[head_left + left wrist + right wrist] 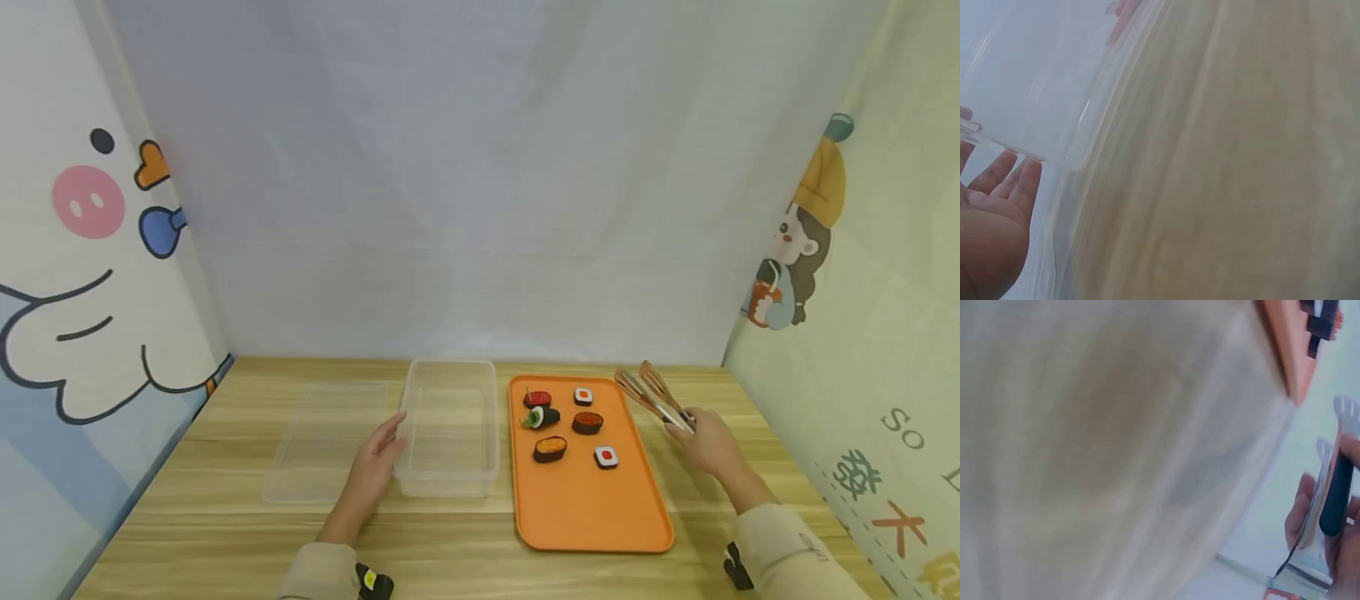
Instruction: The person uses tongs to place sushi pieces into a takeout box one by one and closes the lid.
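My left hand (377, 457) rests against the left side of a clear plastic container (450, 487), its fingers fairly straight. In the left wrist view the fingertips (1033, 167) touch the container's wall near the rim. My right hand (708, 442) grips a pair of tongs (651, 398) with metal arms and dark grips. The tong tips stand apart with nothing between them, by the far right edge of an orange tray (592, 525). Several toy sushi pieces lie in the tray's far half, among them an orange-topped one (551, 450), a hand roll (542, 417) and a white roll (606, 457).
A clear flat lid (300, 467) lies on the wood-grain table (442, 550), left of the container. More sushi sits on the tray: a red-topped piece (537, 399), a dark-red one (587, 423) and a small white roll (582, 397). A pale curtain (465, 208) hangs behind the table.
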### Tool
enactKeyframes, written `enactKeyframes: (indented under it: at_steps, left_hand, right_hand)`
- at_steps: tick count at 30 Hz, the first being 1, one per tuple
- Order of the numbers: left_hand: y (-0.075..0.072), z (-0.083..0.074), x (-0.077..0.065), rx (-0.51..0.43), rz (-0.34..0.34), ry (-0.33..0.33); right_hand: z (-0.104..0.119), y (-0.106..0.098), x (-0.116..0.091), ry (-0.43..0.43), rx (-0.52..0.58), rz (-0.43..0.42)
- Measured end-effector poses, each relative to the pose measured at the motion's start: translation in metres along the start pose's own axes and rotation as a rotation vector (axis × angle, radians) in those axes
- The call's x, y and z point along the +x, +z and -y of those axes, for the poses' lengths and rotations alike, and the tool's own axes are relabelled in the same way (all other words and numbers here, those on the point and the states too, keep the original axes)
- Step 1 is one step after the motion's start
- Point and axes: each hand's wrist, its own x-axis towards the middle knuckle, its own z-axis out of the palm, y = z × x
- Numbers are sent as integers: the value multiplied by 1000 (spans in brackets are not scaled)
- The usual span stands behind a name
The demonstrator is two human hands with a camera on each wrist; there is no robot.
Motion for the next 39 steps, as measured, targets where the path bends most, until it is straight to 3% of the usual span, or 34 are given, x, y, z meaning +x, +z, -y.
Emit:
enactKeyframes:
  at_steps: [10,21,31,39]
  left_hand:
    - [0,-1,0,8,-4,-24]
    - [0,-2,2,-15,-3,-36]
    - [1,-2,1,-33,-23,-31]
    - [-1,-2,0,-30,-11,-28]
  right_hand:
    - [30,-4,26,-134,24,128]
    - [55,1,56,-236,-101,283]
    - [67,7,73,-216,-232,330]
    - [76,21,83,-222,-227,358]
